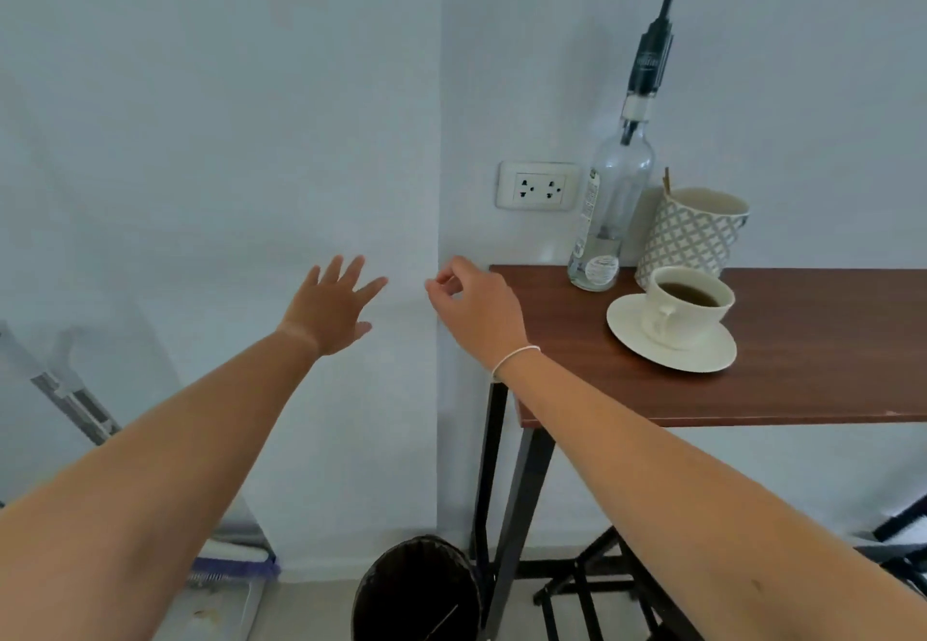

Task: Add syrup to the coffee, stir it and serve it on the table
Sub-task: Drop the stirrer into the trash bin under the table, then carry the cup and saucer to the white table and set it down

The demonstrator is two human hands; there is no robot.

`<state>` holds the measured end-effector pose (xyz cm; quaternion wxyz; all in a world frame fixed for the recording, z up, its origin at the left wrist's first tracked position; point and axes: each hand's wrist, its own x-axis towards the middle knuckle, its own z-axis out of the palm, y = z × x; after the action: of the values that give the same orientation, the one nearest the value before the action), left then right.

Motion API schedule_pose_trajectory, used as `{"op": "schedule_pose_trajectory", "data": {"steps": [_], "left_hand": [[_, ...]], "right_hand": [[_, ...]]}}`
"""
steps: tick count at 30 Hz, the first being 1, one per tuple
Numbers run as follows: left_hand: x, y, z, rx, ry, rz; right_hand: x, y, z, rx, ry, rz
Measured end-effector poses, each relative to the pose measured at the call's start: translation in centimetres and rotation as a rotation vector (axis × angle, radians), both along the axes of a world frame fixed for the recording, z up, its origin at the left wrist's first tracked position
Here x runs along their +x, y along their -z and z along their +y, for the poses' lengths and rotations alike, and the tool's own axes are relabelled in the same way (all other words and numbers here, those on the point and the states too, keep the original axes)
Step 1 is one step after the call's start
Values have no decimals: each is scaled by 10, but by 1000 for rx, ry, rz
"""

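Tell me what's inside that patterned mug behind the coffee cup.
A thin brown stick pokes above the patterned mug at its left rim. The inside looks pale; its bottom is hidden by the wall.

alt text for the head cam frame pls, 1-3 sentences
A person's two bare arms reach forward toward a white wall, left hand spread open, right hand loosely curled and empty near the corner of a wooden table. On the table stand a cup of coffee on a saucer, a clear pump-top syrup bottle and a patterned mug.

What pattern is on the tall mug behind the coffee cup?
A grey-and-white lattice of diamonds on the mug, in the head view.
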<state>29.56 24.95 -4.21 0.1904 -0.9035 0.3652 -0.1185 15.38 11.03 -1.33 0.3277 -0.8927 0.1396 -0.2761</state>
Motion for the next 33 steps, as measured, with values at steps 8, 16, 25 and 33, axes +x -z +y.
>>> {"op": "schedule_pose_trajectory", "data": {"steps": [8, 16, 25, 33], "left_hand": [[-64, -39, -62, -370, -112, 166], [-150, -46, -156, -632, -184, 339], [-211, -39, -222, -891, -335, 517], [-229, -17, -243, -991, -527, 805]], "right_hand": [[-50, -60, -97, -48, -21, -142], [-119, -69, -235, -42, 2, -199], [-154, -35, -327, 100, 111, -66], [-146, 14, -328, 213, 64, 195]]}}
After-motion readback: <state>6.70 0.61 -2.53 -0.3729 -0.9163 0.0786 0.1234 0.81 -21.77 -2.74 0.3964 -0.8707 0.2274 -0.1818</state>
